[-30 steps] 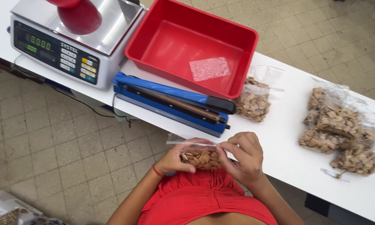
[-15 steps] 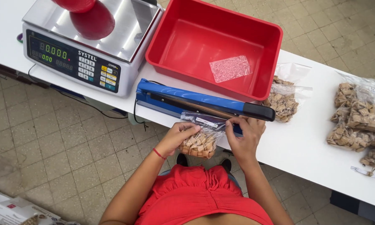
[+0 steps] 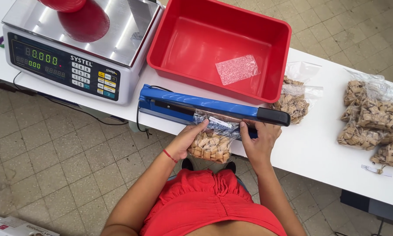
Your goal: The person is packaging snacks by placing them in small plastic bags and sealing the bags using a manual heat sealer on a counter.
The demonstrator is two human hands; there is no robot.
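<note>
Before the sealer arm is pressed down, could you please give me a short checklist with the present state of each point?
1. Clear bag of snack pieces has its open top laid across the blue heat sealer: ok.
2. Left hand grips the bag's left edge: ok.
3. Right hand holds the right edge: ok.
4. Snack pieces sit below the sealing bar: ok.
5. Bag top flat, without creases: cannot tell.
6. Fingers clear of the bar: cannot tell.

A thin red string bracelet (image 3: 170, 156) circles the left wrist; arms bare, red gathered garment (image 3: 209, 201)
</note>
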